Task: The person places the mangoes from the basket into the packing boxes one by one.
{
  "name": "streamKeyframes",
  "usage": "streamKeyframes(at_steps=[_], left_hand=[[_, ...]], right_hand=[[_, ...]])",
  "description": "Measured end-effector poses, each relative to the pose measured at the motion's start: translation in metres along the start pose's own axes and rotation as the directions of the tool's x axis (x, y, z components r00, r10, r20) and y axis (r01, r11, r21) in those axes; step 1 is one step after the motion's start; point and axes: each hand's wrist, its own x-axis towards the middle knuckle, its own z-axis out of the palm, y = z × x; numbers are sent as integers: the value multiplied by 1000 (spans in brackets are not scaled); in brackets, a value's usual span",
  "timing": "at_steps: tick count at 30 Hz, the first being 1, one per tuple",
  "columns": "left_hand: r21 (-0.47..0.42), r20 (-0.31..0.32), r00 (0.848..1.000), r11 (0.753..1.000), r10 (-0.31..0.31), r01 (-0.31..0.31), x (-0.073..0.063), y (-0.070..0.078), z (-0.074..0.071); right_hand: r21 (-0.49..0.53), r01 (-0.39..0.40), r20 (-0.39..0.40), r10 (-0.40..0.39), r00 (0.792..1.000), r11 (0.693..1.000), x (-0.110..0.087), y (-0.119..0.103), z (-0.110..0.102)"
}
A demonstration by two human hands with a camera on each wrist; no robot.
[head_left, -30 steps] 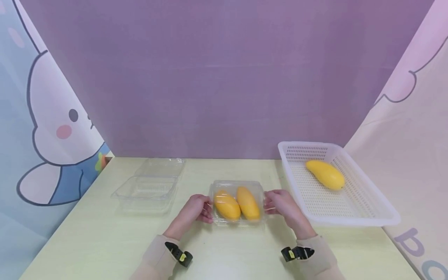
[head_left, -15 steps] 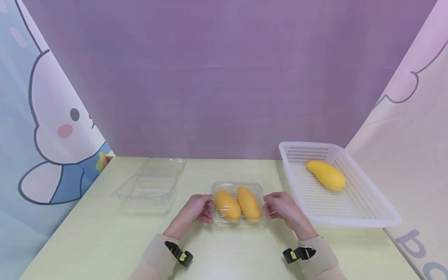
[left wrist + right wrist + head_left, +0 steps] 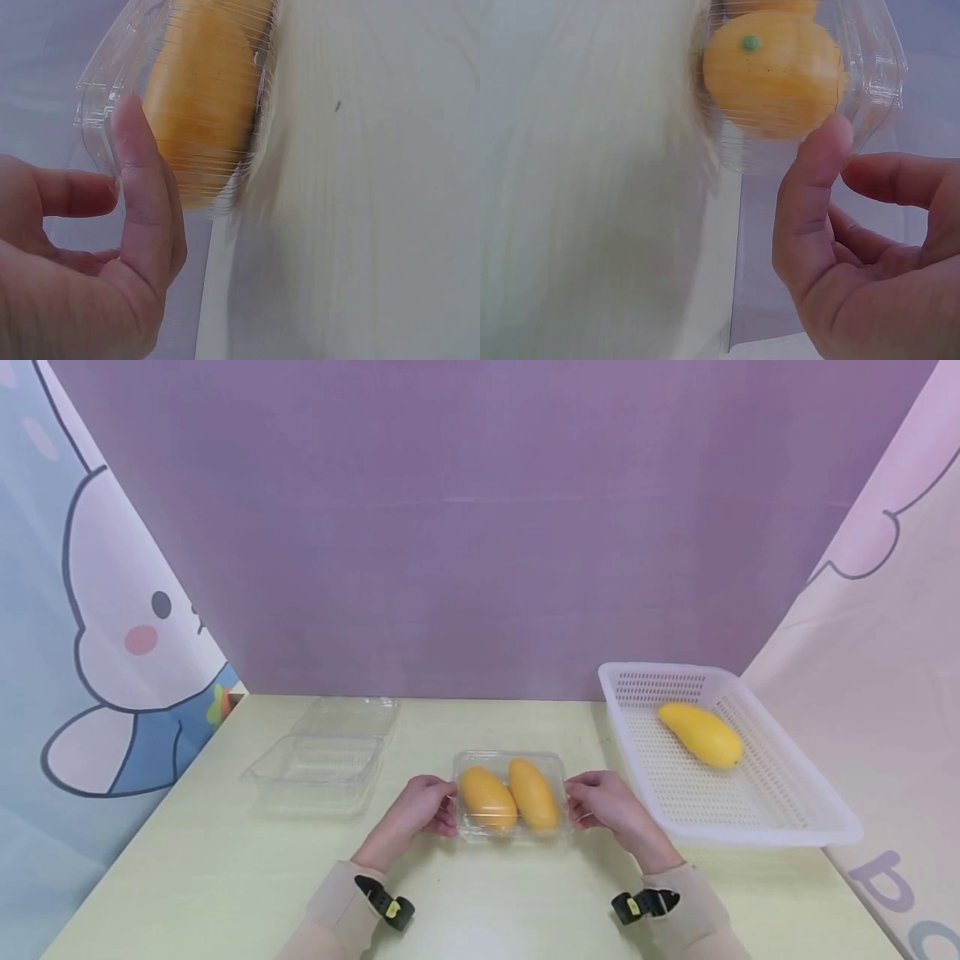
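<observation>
A clear plastic clamshell box sits in the middle of the table with its lid down. Inside lie two yellow mangoes side by side, the left mango and the right mango. My left hand pinches the box's rim at its left end. At the opposite end my right hand pinches the rim in the same way. The left wrist view has the box wall between finger and thumb; in the right wrist view a mango shows through the ribbed side.
To the left, another clear clamshell box stands with its lid raised toward the back. A white perforated basket at the right holds one mango. A purple cloth backdrop rises behind the table.
Both hands stay at the ends of the box. The box and hands have barely moved; the whole view has shifted very slightly.
</observation>
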Motion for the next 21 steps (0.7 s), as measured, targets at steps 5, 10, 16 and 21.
streamKeyframes(at_steps=[5,10,16,21], left_hand=[[16,-6,1000,1000,11,-11,0,-1,1],[24,-19,1000,1000,7,-6,0,-1,0],[28,-23,1000,1000,4,-3,0,0,0],[24,-27,1000,1000,6,-5,1,0,-2]], right_hand=[[3,9,14,-9,1000,1000,-1,0,-1],[-17,10,44,-9,999,1000,-4,-2,-3],[-44,7,84,-3,996,999,-8,-3,-5],[-53,4,135,3,991,999,-14,-2,-6]])
